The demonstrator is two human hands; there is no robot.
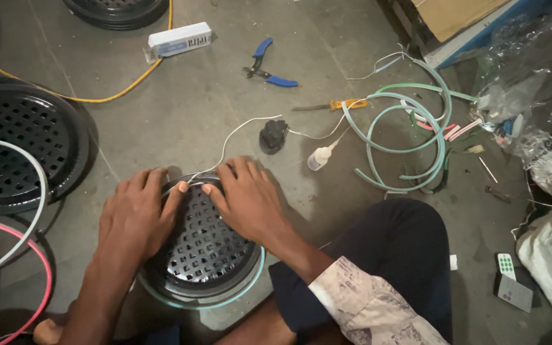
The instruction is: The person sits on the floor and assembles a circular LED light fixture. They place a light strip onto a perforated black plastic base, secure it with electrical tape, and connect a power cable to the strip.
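A round black perforated grille lies on the grey floor in front of me, with a pale green strip running around its lower rim. My left hand lies flat on the grille's left side. My right hand lies on its upper right, fingers pressing at the top rim. Between the two hands a thin white wire meets the rim and runs away toward a small black block on the floor.
A larger black grille sits at the left with white and pink strips over it. Blue-handled pliers, a yellow-handled screwdriver, a small glue bottle, coiled green strip, a white box and a remote lie around.
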